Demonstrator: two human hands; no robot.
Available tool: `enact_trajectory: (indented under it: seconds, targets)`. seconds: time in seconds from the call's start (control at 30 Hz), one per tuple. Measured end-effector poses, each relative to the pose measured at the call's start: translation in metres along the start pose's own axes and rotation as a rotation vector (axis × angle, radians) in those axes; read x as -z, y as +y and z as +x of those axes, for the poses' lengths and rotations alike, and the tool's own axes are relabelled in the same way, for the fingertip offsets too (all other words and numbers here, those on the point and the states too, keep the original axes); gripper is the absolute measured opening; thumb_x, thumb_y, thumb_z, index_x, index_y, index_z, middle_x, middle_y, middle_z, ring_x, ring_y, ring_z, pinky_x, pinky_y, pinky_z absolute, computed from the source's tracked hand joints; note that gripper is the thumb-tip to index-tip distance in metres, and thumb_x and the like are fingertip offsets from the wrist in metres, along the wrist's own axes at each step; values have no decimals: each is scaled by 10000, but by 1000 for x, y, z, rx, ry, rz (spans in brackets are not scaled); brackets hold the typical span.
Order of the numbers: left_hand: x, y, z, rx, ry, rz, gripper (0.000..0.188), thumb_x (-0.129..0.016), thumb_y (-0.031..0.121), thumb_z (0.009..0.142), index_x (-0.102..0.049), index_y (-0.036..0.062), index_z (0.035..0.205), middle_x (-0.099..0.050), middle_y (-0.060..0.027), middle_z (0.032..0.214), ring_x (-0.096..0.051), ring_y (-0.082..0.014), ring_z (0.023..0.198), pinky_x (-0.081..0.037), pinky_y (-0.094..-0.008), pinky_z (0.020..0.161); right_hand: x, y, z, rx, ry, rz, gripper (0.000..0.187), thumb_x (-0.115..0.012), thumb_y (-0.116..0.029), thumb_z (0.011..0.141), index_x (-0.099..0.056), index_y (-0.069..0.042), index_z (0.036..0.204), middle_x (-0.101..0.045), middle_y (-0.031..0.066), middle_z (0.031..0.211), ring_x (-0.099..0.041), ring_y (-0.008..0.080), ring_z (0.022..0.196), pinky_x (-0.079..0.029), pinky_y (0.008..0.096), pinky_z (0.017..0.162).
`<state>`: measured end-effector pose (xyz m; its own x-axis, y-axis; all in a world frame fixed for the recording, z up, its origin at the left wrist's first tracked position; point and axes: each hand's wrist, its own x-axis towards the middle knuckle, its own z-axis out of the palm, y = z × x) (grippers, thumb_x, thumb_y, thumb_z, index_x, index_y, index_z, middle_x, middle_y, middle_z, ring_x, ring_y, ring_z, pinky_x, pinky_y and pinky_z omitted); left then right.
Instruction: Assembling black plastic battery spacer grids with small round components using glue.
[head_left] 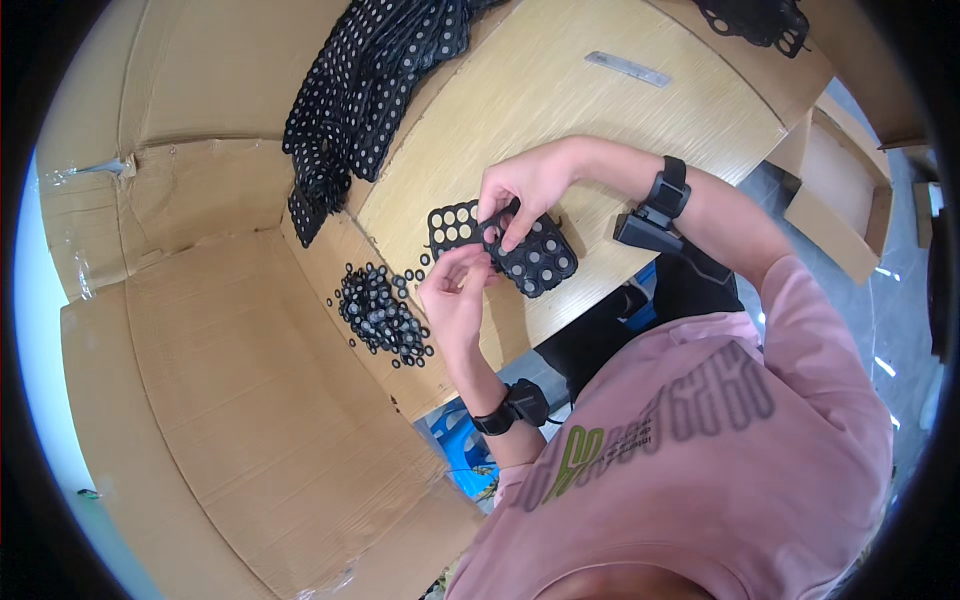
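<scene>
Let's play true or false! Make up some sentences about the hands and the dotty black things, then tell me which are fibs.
1. The right hand holds a black sheet with pale round spots. True.
2. The left hand is inside the pile of small round pieces. False: it is at the black sheet, with the pile to its left.
3. Both wrists wear black straps. True.
4. The flat grey strip is on the floor. False: it lies on the table.

Printed across the pink shirt [730,500]: large, blurry grey characters [757,387], a green emblem [577,457], small dark lettering [640,437] beside it.
</scene>
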<state>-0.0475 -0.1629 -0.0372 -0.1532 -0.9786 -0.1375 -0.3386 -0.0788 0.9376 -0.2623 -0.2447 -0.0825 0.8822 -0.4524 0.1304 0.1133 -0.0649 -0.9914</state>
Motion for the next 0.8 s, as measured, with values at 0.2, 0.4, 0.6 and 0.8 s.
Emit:
enact_trajectory:
  seconds: [0.2, 0.4, 0.6, 0.8]
  targets:
    - [12, -5, 3, 97, -3, -40, 150, -599, -81, 815, -658, -45, 948, -672, -84, 816, -642, -119, 726, -550, -246, 652, -3, 0, 1, 0, -16, 35, 262, -748, -103, 808, -673, 39, 1015, -681, 31, 844, -572, 73, 752, -468, 241, 717]
    - [33, -16, -1, 55, 60, 58, 153, -602, -42, 817, -673, -54, 952, -673, -87, 806, -634, -123, 702, -540, -254, 671, -2, 8, 5, -35, 61, -104, 241, -733, -104, 826, -671, 41, 1009, -679, 38, 824, -575, 71, 749, -467, 243, 708]
    - [59, -31, 1, 16, 336, 283, 146, -654, -67, 777, -670, -64, 922, -692, -105, 780, -647, -122, 682, -532, -231, 645, 2, 8, -2, -106, -2, 52, 205, -738, -127, 832, -664, 28, 946, -687, 39, 817, -594, 77, 726, -459, 236, 663]
    - [70, -28, -1, -57, 401, 625, 211, -684, 75, 819, -686, -14, 1011, -697, -100, 838, -619, -82, 683, -481, -215, 589, 7, 3, -3, -142, 162, 221, 156, -719, -126, 847, -666, 4, 914, -690, 32, 814, -616, 74, 744, -471, 224, 673]
